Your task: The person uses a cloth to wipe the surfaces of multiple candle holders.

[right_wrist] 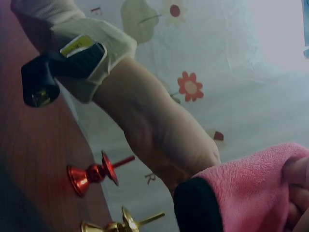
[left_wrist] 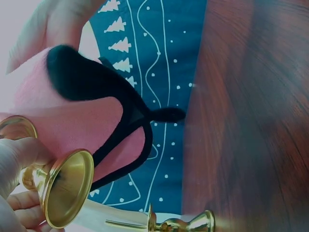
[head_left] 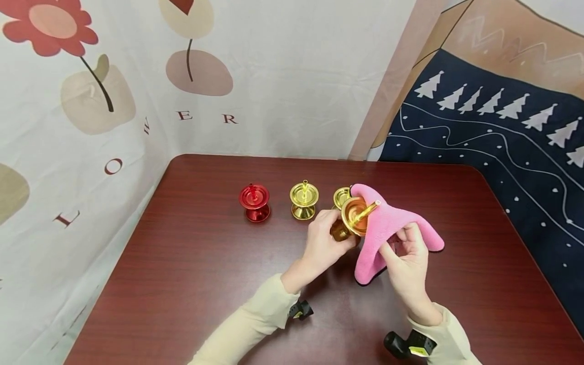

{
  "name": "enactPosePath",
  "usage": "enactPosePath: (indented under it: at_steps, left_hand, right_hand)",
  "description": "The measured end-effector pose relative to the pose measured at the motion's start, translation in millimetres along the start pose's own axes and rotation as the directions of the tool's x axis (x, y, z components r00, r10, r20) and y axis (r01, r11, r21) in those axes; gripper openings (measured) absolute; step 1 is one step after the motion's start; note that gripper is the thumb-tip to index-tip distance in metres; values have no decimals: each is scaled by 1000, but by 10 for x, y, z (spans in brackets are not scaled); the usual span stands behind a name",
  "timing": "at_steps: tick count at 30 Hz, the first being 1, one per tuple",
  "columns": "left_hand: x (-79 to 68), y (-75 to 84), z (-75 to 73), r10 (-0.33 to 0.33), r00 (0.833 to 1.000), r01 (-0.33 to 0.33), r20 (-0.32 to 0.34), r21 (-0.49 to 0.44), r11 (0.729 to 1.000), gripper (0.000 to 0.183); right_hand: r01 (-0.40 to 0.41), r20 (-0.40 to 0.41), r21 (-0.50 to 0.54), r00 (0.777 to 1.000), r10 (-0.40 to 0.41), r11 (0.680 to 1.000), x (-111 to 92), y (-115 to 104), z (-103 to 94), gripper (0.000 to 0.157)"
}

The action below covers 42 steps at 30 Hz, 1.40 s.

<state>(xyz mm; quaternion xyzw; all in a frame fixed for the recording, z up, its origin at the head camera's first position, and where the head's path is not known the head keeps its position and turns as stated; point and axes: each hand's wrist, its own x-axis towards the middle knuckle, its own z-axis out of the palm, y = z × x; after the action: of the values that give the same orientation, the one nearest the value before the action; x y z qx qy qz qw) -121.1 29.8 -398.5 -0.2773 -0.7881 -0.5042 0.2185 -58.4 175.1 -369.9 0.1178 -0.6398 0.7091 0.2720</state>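
My left hand [head_left: 321, 238] grips a gold candle holder [head_left: 353, 212] by its stem, tilted so that its dish and central spike lean to the right. In the left wrist view its round foot [left_wrist: 67, 191] flares out below the fingers. A pink cloth [head_left: 388, 220] with black edging is bunched against the dish, with its corners hanging down. My right hand [head_left: 410, 263] pinches the cloth between thumb and fingers; in the right wrist view the fingers sink into its pink fabric [right_wrist: 251, 188].
On the dark red-brown table [head_left: 196, 284], a red candle holder [head_left: 254, 197] and a gold one [head_left: 304, 196] stand upright in a row at the back. Another gold candle holder [head_left: 341, 196] is partly hidden behind the held one. Printed curtains [head_left: 292, 61] hang behind the table.
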Motion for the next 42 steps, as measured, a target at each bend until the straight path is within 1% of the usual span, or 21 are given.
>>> enactPosePath:
  at_steps: [3,6,11,14,17,21,25,30,35,37,40,42]
  left_hand:
    - [4,6,-5,35,999,-35,-1,47,998,35]
    - [8,10,-13,64,998,-64,8,96,993,35]
    - [9,-2,-21,88,996,-88,9,131,987,34]
    - [8,-21,-21,90,996,-90,7,146,985,32]
    - [7,-39,-23,83,996,-84,11,163,983,32]
    - [22,-48,-36,79,996,-84,34,166,983,33]
    - [29,-61,-57,73,996,-79,42,167,983,34]
    - [18,-89,-73,61,997,-67,42,174,982,35]
    - [18,-101,-72,76,996,-82,42,163,983,34]
    - [11,-113,-81,68,997,-73,39,154,985,35]
    - [1,-141,-107,44,999,-47,28,138,989,34]
    - [1,-157,-130,24,1000,-26,18,127,992,34]
  right_hand:
    - [3,-68,-21,998,-4,1000,29,39,54,36]
    - [-19,-131,-36,991,14,999,64,77,97,35]
    - [-39,-202,-49,979,28,998,103,151,157,29]
    - [-25,-225,-19,974,20,999,129,196,184,25]
    - [-6,-232,14,973,9,1000,149,226,195,24]
    - [13,-234,37,972,-4,999,174,235,186,25]
    - [61,-248,108,968,-32,992,216,219,184,22]
    - [116,-307,201,950,-49,973,267,191,211,22]
    - [159,-389,261,920,-47,952,304,159,239,20]
    - [171,-416,285,908,-38,943,326,127,226,16]
    - [172,-430,311,903,-23,935,361,67,181,12]
    - [162,-418,303,908,-22,939,364,52,150,11]
